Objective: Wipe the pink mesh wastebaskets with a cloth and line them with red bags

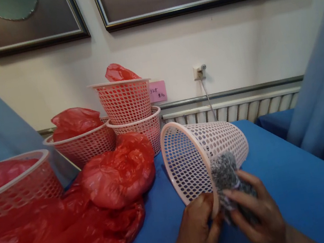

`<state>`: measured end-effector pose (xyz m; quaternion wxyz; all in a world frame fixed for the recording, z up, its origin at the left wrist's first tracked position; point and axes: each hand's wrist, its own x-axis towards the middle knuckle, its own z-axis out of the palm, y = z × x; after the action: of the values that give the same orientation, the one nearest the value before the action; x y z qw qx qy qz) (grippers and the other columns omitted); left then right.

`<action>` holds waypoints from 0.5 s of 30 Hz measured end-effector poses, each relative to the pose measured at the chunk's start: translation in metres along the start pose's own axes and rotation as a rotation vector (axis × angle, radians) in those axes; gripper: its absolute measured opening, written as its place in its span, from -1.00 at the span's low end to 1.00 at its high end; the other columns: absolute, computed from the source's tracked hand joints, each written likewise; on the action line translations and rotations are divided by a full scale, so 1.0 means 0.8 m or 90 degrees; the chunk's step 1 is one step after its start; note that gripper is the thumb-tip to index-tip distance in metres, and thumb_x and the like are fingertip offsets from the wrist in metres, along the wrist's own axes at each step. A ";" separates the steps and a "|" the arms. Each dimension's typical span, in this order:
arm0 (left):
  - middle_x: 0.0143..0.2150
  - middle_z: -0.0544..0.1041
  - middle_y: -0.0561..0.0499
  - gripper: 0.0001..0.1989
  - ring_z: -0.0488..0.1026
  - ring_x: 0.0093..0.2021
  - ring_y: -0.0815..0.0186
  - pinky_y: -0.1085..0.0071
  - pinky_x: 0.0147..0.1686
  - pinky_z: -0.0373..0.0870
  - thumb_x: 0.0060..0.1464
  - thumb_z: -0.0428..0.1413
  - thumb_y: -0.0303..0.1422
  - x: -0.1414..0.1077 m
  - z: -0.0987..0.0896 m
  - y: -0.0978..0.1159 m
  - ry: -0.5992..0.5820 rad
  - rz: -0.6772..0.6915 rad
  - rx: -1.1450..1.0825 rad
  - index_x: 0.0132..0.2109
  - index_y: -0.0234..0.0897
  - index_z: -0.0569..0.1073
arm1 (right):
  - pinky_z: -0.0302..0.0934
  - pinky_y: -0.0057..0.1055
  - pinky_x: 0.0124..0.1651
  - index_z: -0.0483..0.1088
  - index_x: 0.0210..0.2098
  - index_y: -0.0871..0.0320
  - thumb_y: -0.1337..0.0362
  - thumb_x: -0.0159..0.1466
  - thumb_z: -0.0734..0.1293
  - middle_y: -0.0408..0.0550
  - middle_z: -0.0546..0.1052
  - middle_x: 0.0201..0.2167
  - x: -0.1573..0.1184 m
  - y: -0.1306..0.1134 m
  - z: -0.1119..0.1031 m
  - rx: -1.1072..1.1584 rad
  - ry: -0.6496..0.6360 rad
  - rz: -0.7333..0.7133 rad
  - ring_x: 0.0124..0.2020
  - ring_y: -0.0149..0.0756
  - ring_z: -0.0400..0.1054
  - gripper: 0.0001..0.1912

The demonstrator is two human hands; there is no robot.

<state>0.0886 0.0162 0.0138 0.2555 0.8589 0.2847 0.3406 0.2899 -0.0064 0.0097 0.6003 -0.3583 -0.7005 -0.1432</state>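
Note:
A pale pink perforated plastic wastebasket (217,135) lies on its side on the blue-covered table, its mouth turned to the left and toward me. My left hand (198,227) grips the near lower part of its rim. In my right hand (257,209) is a fuzzy grey cloth (224,171), bunched up and pressed against the outside of the basket just behind the rim. Some of the cloth is hidden under my fingers.
Red plastic bags (117,170) lie heaped at the left. Behind them stand bag-lined pink baskets (83,141), one stack (126,100) beside a pink note (157,91). A radiator (250,110) and wall socket (199,72) are behind; blue curtains (323,82) hang at both sides.

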 end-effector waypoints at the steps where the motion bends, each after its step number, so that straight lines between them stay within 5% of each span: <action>1: -0.03 0.60 -0.12 -0.74 0.56 -0.05 0.15 0.28 -0.01 0.52 0.36 0.04 -0.34 0.000 0.000 -0.001 -0.001 0.007 -0.010 0.11 -0.19 0.49 | 0.49 -0.20 0.04 0.50 0.09 0.08 0.47 0.29 0.37 0.14 0.43 0.19 -0.002 -0.009 0.001 0.015 -0.012 -0.033 0.24 -0.07 0.38 -0.61; 5: -0.03 0.60 -0.13 -0.73 0.55 -0.05 0.15 0.26 0.03 0.51 0.38 0.05 -0.28 0.001 -0.003 -0.004 -0.012 -0.029 0.006 0.13 -0.21 0.49 | 0.44 -0.12 0.13 0.53 0.05 0.07 0.40 0.32 0.36 0.11 0.47 0.14 0.002 0.020 0.002 -0.053 0.007 0.034 0.22 -0.05 0.40 -0.68; 7: -0.07 0.61 -0.12 -0.75 0.56 -0.07 0.15 0.26 0.02 0.52 0.37 0.07 -0.26 0.002 -0.004 -0.004 -0.027 -0.044 0.029 0.09 -0.21 0.51 | 0.37 0.00 0.19 0.56 -0.01 0.10 0.25 0.34 0.37 0.14 0.49 0.12 0.008 0.063 -0.002 -0.118 0.071 0.177 0.18 0.01 0.42 -0.75; 12: -0.04 0.62 -0.13 -0.76 0.58 -0.05 0.12 0.21 0.01 0.53 0.27 0.08 -0.42 0.000 -0.002 -0.006 -0.070 -0.033 0.091 0.05 -0.22 0.51 | 0.27 0.18 0.23 0.58 -0.05 0.17 0.01 0.19 0.40 0.14 0.60 -0.04 0.016 0.145 -0.017 -0.123 0.208 0.614 0.04 0.11 0.48 -0.54; 15: 0.01 0.63 -0.17 -0.66 0.58 -0.02 0.07 0.15 0.04 0.54 0.16 0.08 -0.52 0.000 0.001 -0.009 -0.086 -0.040 0.111 0.06 -0.25 0.51 | 0.23 0.11 0.28 0.58 -0.05 0.17 -0.01 0.17 0.40 0.12 0.60 -0.01 0.015 0.131 -0.014 -0.104 0.209 0.598 0.08 0.07 0.46 -0.52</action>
<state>0.0869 0.0214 0.0085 0.2093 0.8895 0.3221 0.2476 0.3685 0.0640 -0.0005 0.6722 -0.6534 -0.3466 0.0333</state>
